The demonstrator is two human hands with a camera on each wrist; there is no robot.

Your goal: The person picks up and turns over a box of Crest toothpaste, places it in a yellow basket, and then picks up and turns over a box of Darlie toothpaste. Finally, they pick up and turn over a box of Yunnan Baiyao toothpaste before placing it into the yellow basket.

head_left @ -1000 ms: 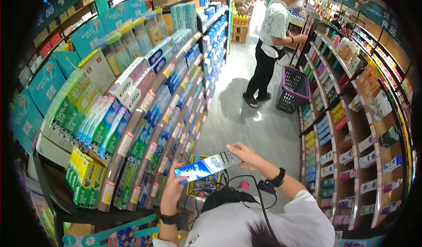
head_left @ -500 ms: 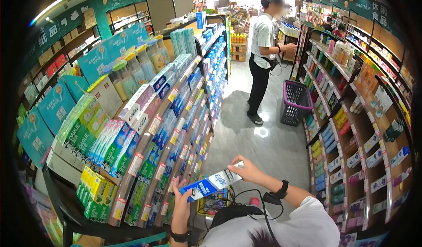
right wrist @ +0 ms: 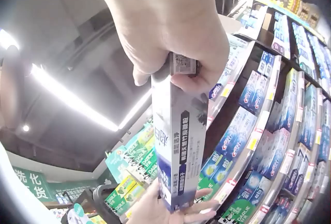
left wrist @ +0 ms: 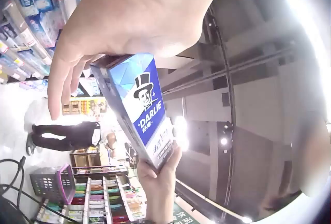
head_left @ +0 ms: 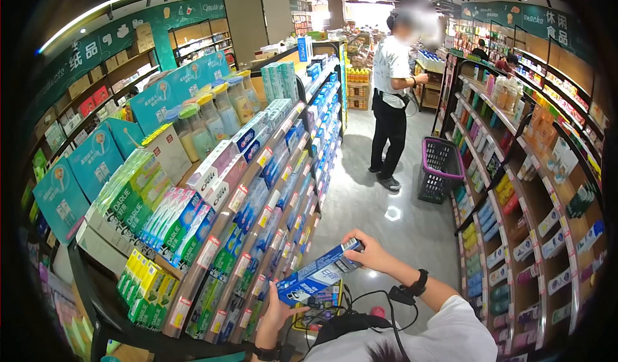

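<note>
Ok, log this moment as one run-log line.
left hand: grips box end | right hand: grips other end | toothpaste box: held level, off shelf | shelves: left | basket: aisle floor

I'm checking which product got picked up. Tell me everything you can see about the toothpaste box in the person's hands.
The toothpaste box is a long, slim carton, seemingly cardboard, blue and white, with a top-hatted figure and the word DARLIE on one face. It looks closed and undamaged. It is held aslant before the toothpaste shelves, the left hand gripping its lower end and the right hand its upper end.

The box held between both hands reads "DARLIE". Green boxes on the shelf left of the hands read "DARLIE" too.
</note>
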